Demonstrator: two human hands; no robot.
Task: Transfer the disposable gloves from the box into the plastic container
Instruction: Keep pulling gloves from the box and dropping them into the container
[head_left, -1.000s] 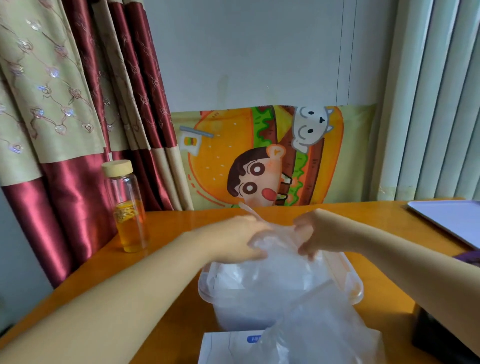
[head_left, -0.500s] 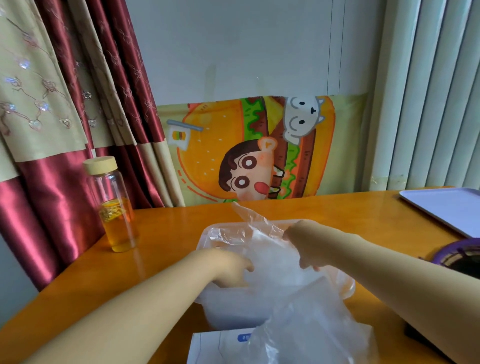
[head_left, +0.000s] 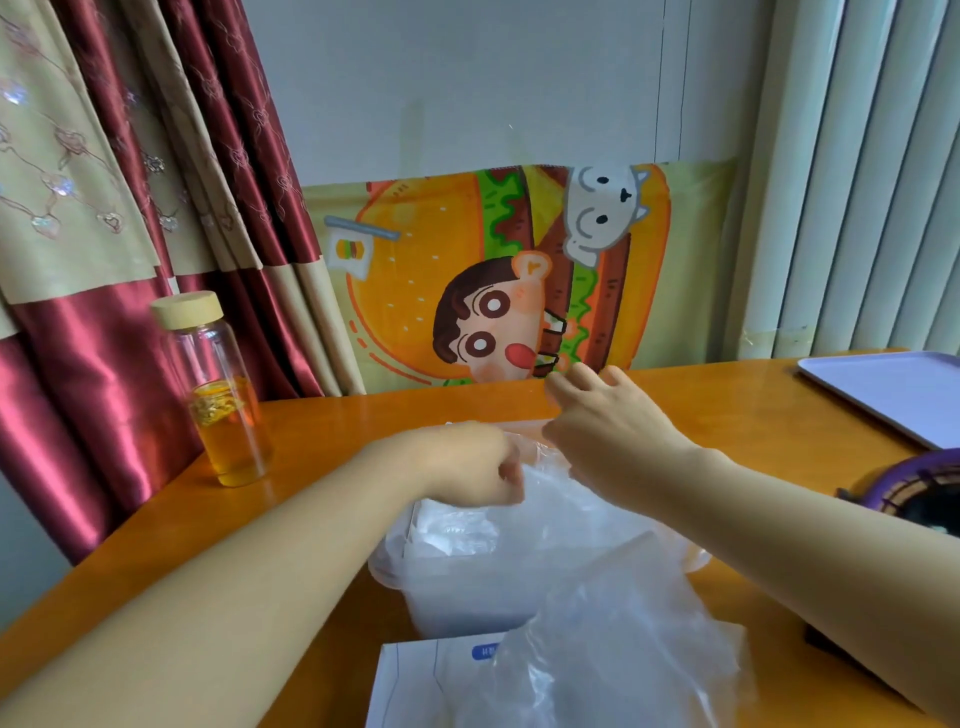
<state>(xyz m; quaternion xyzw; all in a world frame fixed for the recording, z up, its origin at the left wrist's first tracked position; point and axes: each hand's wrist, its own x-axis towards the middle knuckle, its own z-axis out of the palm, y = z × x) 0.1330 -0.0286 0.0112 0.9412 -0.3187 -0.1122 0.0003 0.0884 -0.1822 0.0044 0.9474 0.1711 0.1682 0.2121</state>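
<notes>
My left hand (head_left: 470, 467) is curled into a loose fist over the plastic container (head_left: 467, 592), its knuckles down among the thin clear gloves (head_left: 566, 514) heaped inside; the fingertips are tucked under and hidden, so I cannot tell whether they actually pinch any film. My right hand (head_left: 608, 431) hangs just beyond and to the right of it, above the container's far rim, fingers loosely spread and lifted, with nothing visibly between them. Under both hands the container looks full of crumpled glove plastic. Nearer me than the left fist, the white box (head_left: 415, 686) lies at the table's (head_left: 727, 410) near edge, and a loose billow of more clear film (head_left: 618, 649) rises from it, overlapping the container's front wall.
</notes>
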